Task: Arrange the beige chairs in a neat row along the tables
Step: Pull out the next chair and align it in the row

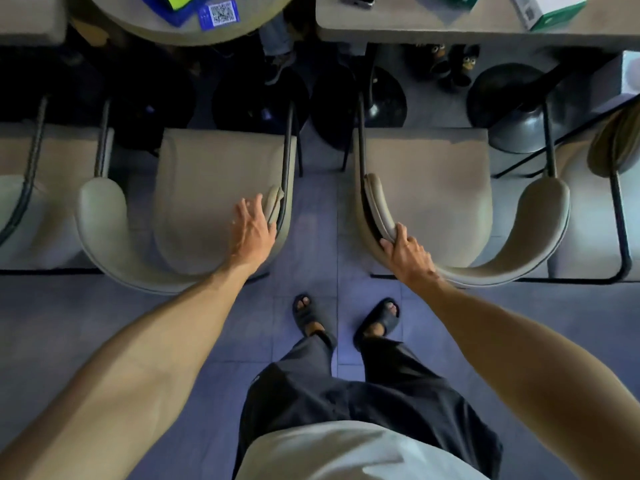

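Chairs: from the head view we find two beige ones side by side, facing the tables [450, 27], with a floor gap between them where we stand. Our left hand [252, 230] lies spread, fingers loose, against the arm of the left chair [214, 188], gripping nothing. Our right hand [407, 252] is closed around the backrest rim of the right chair [429, 188]. Risk, in our judgement: pulling on one side only could skew that chair out of line; the ungripped left chair could slip when pushed.
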